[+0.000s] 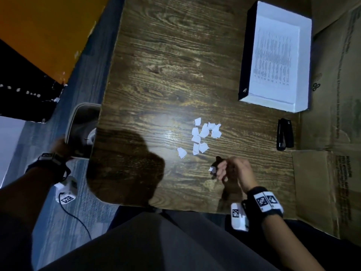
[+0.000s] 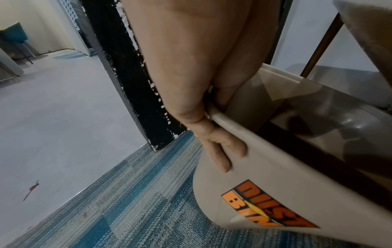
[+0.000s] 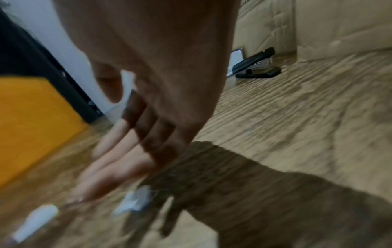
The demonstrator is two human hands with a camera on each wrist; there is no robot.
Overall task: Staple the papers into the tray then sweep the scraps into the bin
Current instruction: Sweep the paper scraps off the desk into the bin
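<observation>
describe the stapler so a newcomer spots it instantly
Start at the white tray holding printed papers at the wooden table's far right. Just nearer the person, beside the cardboard, lies the stapler: the only black, long, narrow item, unlike the white scraps.

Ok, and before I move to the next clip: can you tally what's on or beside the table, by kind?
Paper scraps: about 10 (they overlap, so not exact; one lies apart by the right hand)
Stapler: 1
Tray: 1
Stapled papers in the tray: 1 set
Bin at the table's left edge: 1
Total: about 14
</observation>
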